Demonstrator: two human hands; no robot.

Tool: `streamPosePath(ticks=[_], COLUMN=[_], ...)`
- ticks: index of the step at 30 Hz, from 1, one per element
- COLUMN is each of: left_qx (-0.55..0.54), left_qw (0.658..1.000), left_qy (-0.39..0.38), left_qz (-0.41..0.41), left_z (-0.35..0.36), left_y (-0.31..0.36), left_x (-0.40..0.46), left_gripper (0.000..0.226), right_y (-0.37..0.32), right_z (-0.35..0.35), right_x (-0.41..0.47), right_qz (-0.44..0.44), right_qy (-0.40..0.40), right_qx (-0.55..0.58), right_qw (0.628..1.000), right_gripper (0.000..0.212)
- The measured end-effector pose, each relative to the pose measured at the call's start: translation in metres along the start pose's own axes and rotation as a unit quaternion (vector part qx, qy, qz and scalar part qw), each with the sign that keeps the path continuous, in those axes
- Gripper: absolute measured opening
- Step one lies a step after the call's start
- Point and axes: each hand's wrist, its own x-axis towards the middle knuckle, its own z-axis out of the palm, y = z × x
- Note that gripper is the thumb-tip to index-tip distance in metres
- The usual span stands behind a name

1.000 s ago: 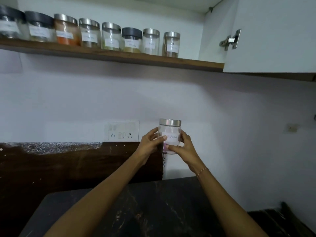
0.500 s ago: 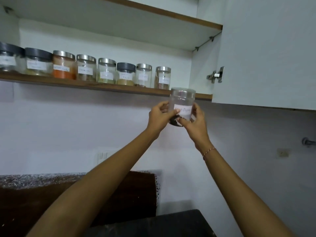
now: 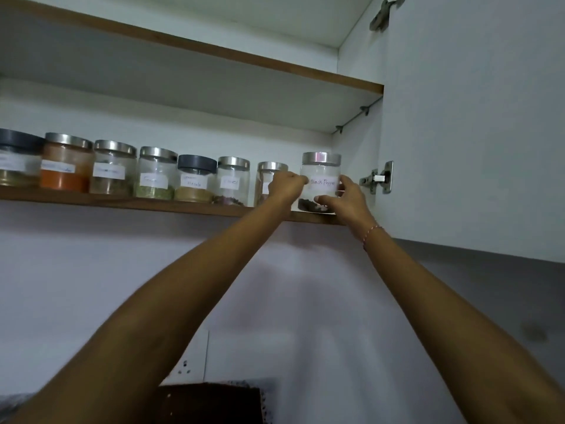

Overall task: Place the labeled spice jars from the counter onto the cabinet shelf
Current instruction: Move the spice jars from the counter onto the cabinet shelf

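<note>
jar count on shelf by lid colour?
Silver lids: 6, including the Black Pepper jar held by the left hand and right hand
Dark grey lids: 2
Total: 8 jars on the shelf

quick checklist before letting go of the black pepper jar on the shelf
1. Jar over the shelf: the Black Pepper jar sits at the right end of the shelf - ok.
2. Base fully resting on the board: the right hand hides the bottom edge - cannot tell.
3. Upright: jar and lid look level - ok.
4. Label facing out: "Black Pepper" readable - ok.
5. Gap to the neighbouring jar: the left hand covers it - cannot tell.
6. Grip: both hands hold the jar, so it is steady - ok.
</note>
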Motion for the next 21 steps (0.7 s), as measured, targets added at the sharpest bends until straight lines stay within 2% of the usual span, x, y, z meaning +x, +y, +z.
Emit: streamPosePath(ticks=[6, 10, 14, 16, 18, 21], left_qx=[-0.012, 0.008, 0.014, 0.003, -0.011, 0.013], left_qw=[0.993, 0.989, 0.990, 0.994, 0.996, 0.995], left_qy=[-0.055, -0.073, -0.087, -0.065, -0.043, -0.057], left_qz=[-0.107, -0.127, -0.108, -0.092, -0.079, -0.085], left_z=[0.000, 0.002, 0.006, 0.003, 0.000, 0.001], left_y=[-0.004, -0.013, -0.023, -0.024, -0.023, -0.023], left_x=[0.034, 0.053, 0.061, 0.061, 0.061, 0.058], left_gripper=[0.016, 0.013, 0.033, 0.028, 0.021, 0.022], right_y=[0.024, 0.033, 0.039, 0.041, 0.042, 0.041], right_z=[0.015, 0.019, 0.026, 0.030, 0.034, 0.036], right_x=[0.044, 0.063, 0.072, 0.072, 0.070, 0.067], right_qz=[0.045, 0.074, 0.090, 0.091, 0.079, 0.066], right_qy=[-0.075, -0.143, -0.149, -0.128, -0.071, -0.037], right_qx=[-0.035, -0.070, -0.095, -0.119, -0.160, -0.180], right_qw=[0.996, 0.985, 0.980, 0.980, 0.981, 0.981], right_gripper=[0.052, 0.054, 0.054, 0.059, 0.068, 0.068])
